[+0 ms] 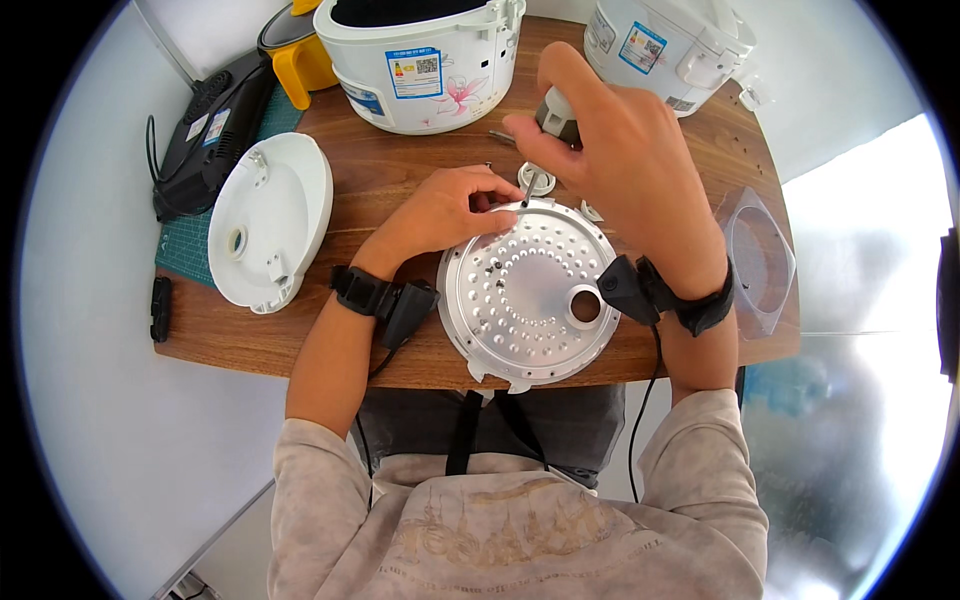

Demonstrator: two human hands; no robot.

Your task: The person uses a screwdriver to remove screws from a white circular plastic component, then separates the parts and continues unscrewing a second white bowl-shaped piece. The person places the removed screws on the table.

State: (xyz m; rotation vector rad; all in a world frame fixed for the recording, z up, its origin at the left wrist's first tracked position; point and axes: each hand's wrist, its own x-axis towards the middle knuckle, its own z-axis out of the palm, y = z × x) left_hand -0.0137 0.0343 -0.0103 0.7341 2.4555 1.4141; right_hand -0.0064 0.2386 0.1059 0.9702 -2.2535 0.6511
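A round perforated metal plate lies flat on the wooden surface, close to its near edge and right in front of the person. A large round hole sits toward the plate's right side, and small holes dot the rest of it.

The right hand holds a screwdriver by its grey handle, fingers closed around it. The tool's long axis runs steeply down and slightly toward the person, with the handle up and away and the thin shaft pointing down at the far rim of the plate, where the tip meets the metal.

The left hand rests on the far left part of the plate. Its fingers are curled, and their tips pinch in just beside the screwdriver's tip; whether they grip something small there cannot be told.

A white rice cooker body stands at the far side of the surface, with a second one to its right. A white round lid lies to the left, overhanging the surface's left edge. A clear plastic container sits at the right edge.
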